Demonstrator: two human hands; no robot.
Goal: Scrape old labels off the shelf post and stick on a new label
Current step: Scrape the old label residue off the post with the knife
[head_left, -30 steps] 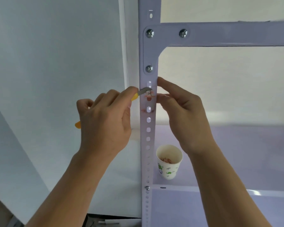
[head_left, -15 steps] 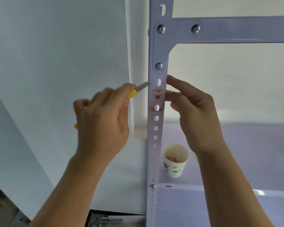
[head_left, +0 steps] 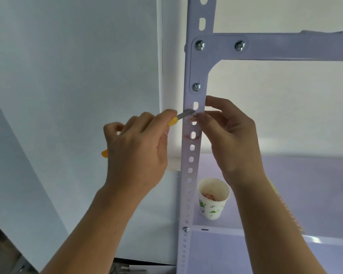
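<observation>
A white perforated shelf post [head_left: 192, 155] runs vertically through the middle. Reddish remains of an old label [head_left: 193, 118] cling to it between two slots, with more residue [head_left: 188, 137] lower down. My left hand [head_left: 135, 151] grips a yellow-handled utility knife [head_left: 175, 119]; its metal blade [head_left: 186, 112] lies flat against the post just above the label. My right hand [head_left: 232, 135] holds the post's right edge, thumb and fingertips pinching beside the label.
A paper cup [head_left: 213, 200] with green print stands on the lower shelf [head_left: 305, 184], holding pinkish scraps. A cross beam [head_left: 285, 46] is bolted to the post above. A white wall panel [head_left: 67, 95] fills the left.
The blade has moved right from beside the post onto its face above the label. My view has shifted slightly; the right hand keeps its hold on the post edge.
</observation>
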